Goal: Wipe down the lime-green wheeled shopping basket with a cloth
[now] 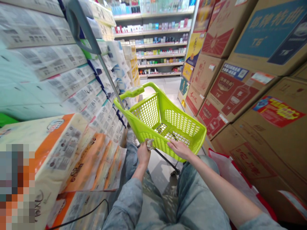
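Note:
A lime-green plastic shopping basket [178,116] on wheels stands in front of my knees, its lattice walls and floor showing nothing inside. From its left end a grey pull handle [92,48] rises on a metal pole. My left hand [144,153] is closed around a crumpled whitish cloth or tissue [150,143], pressed against the near wall of the basket. My right hand [179,149] grips the near rim, fingers over the edge and thumb outside.
Stacked tissue packs [79,92] line the left side, with orange-and-cream packs [57,140] close by. Cardboard cartons [240,92] pile up on the right, a red-and-white bag [236,172] below them. Stocked shelves [163,33] close off the far end. A black cable [81,217] runs lower left.

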`<action>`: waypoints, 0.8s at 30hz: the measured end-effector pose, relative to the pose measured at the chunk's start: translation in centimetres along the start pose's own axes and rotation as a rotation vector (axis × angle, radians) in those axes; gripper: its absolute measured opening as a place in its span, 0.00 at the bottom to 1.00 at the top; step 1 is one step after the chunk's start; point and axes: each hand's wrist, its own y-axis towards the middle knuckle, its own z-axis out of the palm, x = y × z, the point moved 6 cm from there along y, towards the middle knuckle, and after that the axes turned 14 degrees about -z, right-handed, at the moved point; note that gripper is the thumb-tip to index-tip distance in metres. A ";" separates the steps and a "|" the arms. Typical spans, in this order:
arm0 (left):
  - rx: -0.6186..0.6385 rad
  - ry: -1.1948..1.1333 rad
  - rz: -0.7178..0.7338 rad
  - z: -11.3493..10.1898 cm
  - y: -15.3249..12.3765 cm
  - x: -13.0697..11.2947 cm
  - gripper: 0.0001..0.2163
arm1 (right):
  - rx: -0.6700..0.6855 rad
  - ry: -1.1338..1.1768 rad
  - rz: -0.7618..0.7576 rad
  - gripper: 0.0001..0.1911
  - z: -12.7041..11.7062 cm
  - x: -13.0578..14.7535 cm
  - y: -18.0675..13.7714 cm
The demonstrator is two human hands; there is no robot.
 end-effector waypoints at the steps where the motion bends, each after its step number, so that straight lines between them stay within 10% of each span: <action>1: -0.041 -0.043 0.007 -0.5 0.3 -0.7 0.19 | -0.002 0.002 -0.001 0.25 0.0 0.0 0.0; 8: -0.048 -0.352 -0.086 -0.5 -1.0 -4.1 0.12 | -0.008 -0.005 -0.006 0.25 -0.1 0.2 0.1; 24: 0.077 -0.391 -0.009 -0.6 -0.8 -3.4 0.11 | -0.029 0.032 -0.023 0.25 -0.2 0.1 0.2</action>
